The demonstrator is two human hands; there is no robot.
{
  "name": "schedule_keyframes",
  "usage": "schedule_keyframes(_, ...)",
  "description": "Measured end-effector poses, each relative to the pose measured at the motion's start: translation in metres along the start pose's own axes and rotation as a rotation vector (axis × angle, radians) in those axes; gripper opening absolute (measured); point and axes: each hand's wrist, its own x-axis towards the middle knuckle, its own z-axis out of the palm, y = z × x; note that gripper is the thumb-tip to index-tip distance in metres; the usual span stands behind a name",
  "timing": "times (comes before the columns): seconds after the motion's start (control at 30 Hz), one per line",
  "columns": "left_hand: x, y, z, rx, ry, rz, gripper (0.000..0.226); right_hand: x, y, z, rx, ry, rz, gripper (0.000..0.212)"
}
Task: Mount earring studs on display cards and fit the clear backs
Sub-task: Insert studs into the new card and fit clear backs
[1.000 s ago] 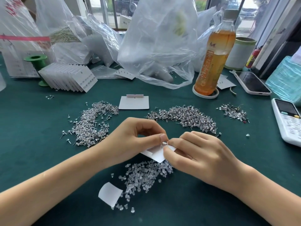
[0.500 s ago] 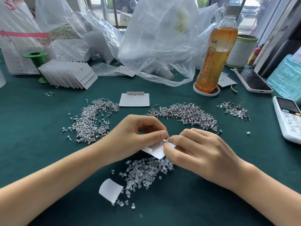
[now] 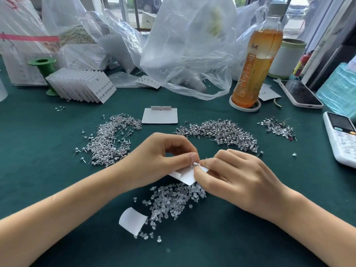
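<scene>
A small white display card [image 3: 185,175] is held between both hands just above the green table. My left hand [image 3: 159,158] pinches its upper edge with thumb and forefinger. My right hand [image 3: 235,176] pinches the same edge from the right, fingertips touching a thin stud post that sticks out of the card. Whether a clear back sits in those fingertips I cannot tell. Clear backs [image 3: 173,201] lie heaped right below the card. Two heaps of silver studs lie behind the hands, one on the left [image 3: 111,139] and one on the right [image 3: 221,132].
A blank card [image 3: 159,116] lies behind the hands and a curled paper scrap [image 3: 132,220] in front. Stacked cards [image 3: 82,86], a green spool [image 3: 43,64] and plastic bags [image 3: 188,49] fill the back. A tea bottle [image 3: 254,66], phone [image 3: 300,93], remote [image 3: 341,135] and smaller stud heap [image 3: 277,128] sit right.
Both hands stay pinched on the card with only slight fingertip shifts. The head camera has tilted a little.
</scene>
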Motion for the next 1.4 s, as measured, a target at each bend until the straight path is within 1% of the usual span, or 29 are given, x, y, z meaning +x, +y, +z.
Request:
schedule_keyframes(0.3,-0.0010,-0.0011,-0.0010,-0.025,-0.045,-0.026,0.010,-0.0031,-0.0023,0.0008,-0.030,0.011,-0.015,0.021)
schedule_keyframes(0.43,-0.0005,-0.0007,-0.0015,-0.038,-0.057,-0.031,0.018,-0.0027,-0.0021,0.0016,-0.046,0.010,-0.016,0.023)
schedule_keyframes(0.53,-0.0004,-0.0002,-0.0020,-0.036,-0.074,-0.038,0.019,-0.0024,-0.0023,0.0015,-0.048,0.001,-0.020,0.024)
schedule_keyframes(0.7,-0.0003,0.0001,0.0007,-0.106,-0.013,-0.046,0.010,-0.0018,-0.0014,-0.0004,-0.028,0.005,0.008,0.019)
schedule_keyframes(0.83,-0.0005,0.0011,0.0025,-0.124,0.006,-0.057,0.009,-0.0010,-0.0021,-0.0004,-0.035,0.013,0.010,0.019)
schedule_keyframes(1.0,-0.0009,0.0023,0.0029,-0.119,0.013,-0.075,0.022,-0.0021,-0.0016,-0.0003,-0.022,0.009,0.012,0.020)
schedule_keyframes(1.13,-0.0009,0.0026,0.0015,-0.127,-0.017,-0.082,0.015,-0.0017,-0.0030,0.0002,-0.033,0.016,0.003,0.021)
schedule_keyframes(1.27,-0.0017,0.0038,-0.0003,-0.125,-0.034,-0.086,0.014,-0.0013,-0.0039,-0.0001,-0.035,0.022,0.002,0.022)
schedule_keyframes(1.4,-0.0013,0.0030,0.0017,-0.145,-0.018,-0.098,0.011,-0.0013,-0.0037,-0.0001,-0.031,0.019,0.008,0.021)
